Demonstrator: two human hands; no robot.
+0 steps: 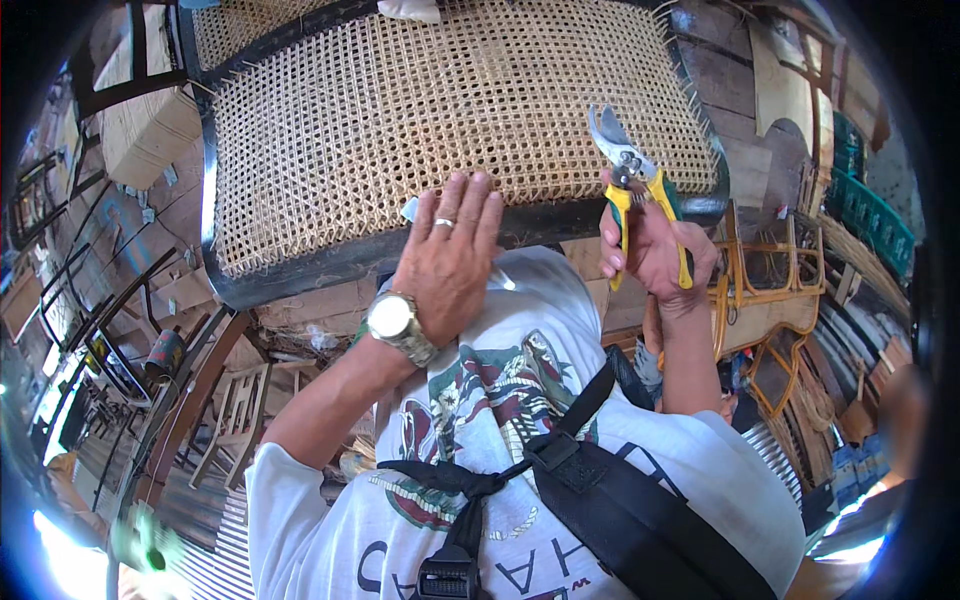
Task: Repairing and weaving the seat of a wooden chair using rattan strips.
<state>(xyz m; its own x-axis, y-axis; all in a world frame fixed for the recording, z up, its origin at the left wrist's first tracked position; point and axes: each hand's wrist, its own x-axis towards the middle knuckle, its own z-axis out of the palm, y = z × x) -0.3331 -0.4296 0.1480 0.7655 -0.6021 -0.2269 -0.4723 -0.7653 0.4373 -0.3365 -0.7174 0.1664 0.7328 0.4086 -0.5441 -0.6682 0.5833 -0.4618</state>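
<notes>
A woven cane panel (430,110) in a dark frame (300,272) lies in front of me. My left hand (448,262), with a ring and a metal watch, rests flat over the frame's near edge. Its fingers are stretched out, tips on the cane. A small pale scrap (410,208) lies beside the index finger. In my right hand (665,245) are pruning shears (630,165) with yellow and green handles. Their blades point up and away, over the right part of the cane, and stand apart. The fingers curl around the handles.
A wooden block (150,135) stands beyond the panel's left corner. Yellowish rattan frames (765,285) lie at the right, with a green crate (870,205) farther off. Wooden slatted pieces (235,420) and a tin can (165,352) are at the left. A white cloth (410,10) lies at the far edge.
</notes>
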